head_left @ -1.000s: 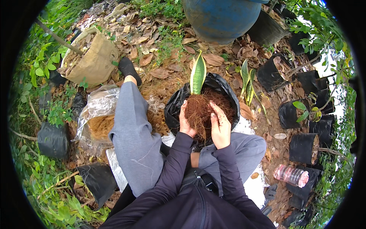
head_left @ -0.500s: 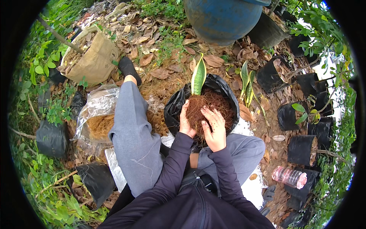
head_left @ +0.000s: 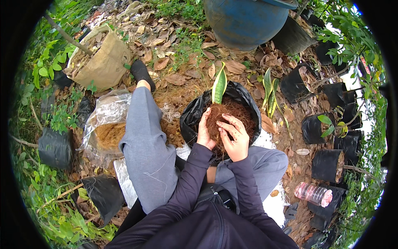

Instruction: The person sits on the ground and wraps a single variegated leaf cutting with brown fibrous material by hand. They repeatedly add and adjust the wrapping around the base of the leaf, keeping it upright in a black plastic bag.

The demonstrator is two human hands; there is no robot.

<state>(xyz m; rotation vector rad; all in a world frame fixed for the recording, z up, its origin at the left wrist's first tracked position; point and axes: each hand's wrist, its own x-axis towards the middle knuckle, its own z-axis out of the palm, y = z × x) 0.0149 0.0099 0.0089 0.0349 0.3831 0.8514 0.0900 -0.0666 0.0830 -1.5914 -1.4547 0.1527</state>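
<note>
A reddish-brown ball of coconut fibre [head_left: 214, 120] sits between my cupped hands, over the near part of a black plastic grow bag [head_left: 191, 118]. From its top rises a yellow-edged snake plant leaf [head_left: 219, 86]. My left hand [head_left: 205, 132] curves around the ball's left side, its fingers dirty. On the right side my right hand [head_left: 234, 139] presses with bent fingers and thumb. More loose fibre [head_left: 244, 112] fills the bag behind and right of the ball. The underside of the ball is hidden.
Snake plant leaves [head_left: 270, 93] stand right of the bag. A clear plastic bag of fibre [head_left: 110, 135] lies beyond my left leg. Around me are a blue tub [head_left: 246, 23], a beige planter [head_left: 103, 62], several black grow bags [head_left: 327, 165] and a pink-tinted bottle [head_left: 314, 194].
My right hand's fingers have curled more tightly against the fibre ball. The ball and its leaf have shifted slightly right, the leaf a little lower in view.
</note>
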